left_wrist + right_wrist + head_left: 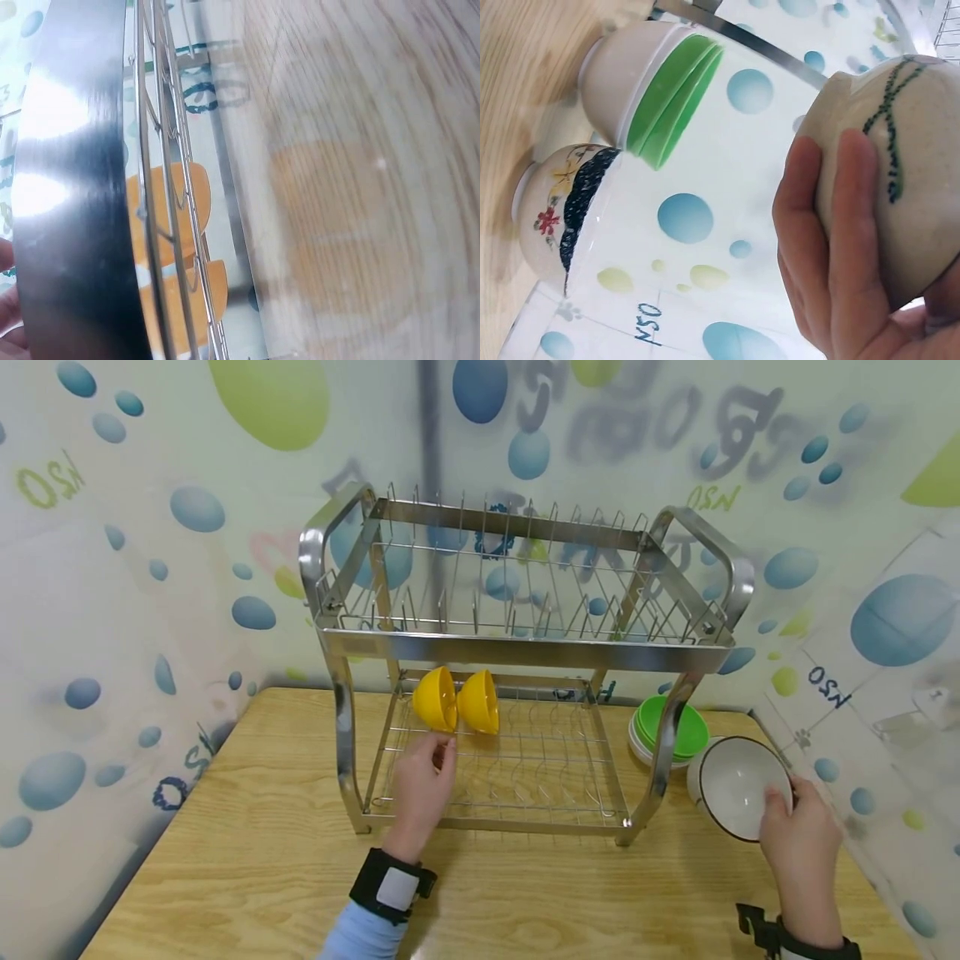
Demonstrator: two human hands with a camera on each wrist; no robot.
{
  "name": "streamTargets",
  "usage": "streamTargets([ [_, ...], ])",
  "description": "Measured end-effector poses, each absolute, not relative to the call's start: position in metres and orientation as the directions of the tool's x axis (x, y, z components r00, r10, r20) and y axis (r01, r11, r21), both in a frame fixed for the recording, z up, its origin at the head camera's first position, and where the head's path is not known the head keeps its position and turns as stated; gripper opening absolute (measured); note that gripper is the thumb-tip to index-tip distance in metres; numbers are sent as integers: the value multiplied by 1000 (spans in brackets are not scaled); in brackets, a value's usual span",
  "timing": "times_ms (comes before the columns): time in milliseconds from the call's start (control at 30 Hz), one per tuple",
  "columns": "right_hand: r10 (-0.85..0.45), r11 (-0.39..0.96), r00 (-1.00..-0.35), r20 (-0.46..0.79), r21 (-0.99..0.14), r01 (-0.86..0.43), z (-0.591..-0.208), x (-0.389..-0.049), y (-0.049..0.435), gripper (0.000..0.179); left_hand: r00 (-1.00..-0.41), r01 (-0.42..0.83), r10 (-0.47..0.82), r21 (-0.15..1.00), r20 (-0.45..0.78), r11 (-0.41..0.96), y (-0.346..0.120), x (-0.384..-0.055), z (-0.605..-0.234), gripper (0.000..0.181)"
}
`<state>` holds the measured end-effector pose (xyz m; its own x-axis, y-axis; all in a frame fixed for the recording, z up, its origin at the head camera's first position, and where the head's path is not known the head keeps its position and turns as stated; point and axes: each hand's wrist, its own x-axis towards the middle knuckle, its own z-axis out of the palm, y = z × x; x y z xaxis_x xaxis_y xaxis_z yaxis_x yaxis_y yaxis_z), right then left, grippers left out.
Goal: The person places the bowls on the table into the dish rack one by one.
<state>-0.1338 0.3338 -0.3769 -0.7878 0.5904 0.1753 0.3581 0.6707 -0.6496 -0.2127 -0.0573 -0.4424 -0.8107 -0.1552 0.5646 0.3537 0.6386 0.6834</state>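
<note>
My right hand [802, 835] holds a white bowl [738, 789] with a dark rim at the right of the rack, thumb over the inside. In the right wrist view the fingers lie along the outer wall of this bowl [900, 172], which has a dark green painted pattern. My left hand [423, 785] is over the front left of the dish rack's lower tier [532, 827], fingers loosely bent and holding nothing. Just beyond its fingertips, two yellow bowls [435, 699] stand tilted on their sides, side by side in the wires.
Green bowls [690, 731] sit stacked in a pale bowl [619, 82] on the table at the rack's right. Beside them stands a flower-painted bowl [547, 225]. The rack's upper tier [525, 652] reaches over the lower one. Patterned walls [150, 635] enclose the wooden table [262, 860].
</note>
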Motion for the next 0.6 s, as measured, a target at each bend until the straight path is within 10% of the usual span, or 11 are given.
streamTargets([
  [600, 510, 722, -825, 243, -641, 258, -354, -113, 302, 39, -864, 330, -142, 756, 483, 565, -44, -211, -445, 23],
])
